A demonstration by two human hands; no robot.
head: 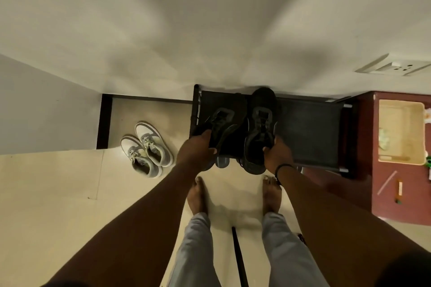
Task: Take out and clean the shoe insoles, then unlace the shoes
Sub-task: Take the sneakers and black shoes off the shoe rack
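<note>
Pale floor tiles (58, 193) meet a white wall (210, 18) where we stand barefoot before a dark shoe rack (312, 133). Our left hand (196, 150) curls its fingers (206, 134) round the left black shoe (221, 126), tilted over the rack. Our right hand (277, 154) grips the right black shoe (261, 130) by its heel side, fingers (268, 149) wrapped around it. Well to the left of our left fingers, a pair of grey-and-white sneakers (147, 149) sits on the floor. Right of our right fingers stands a maroon cabinet (363, 189).
</note>
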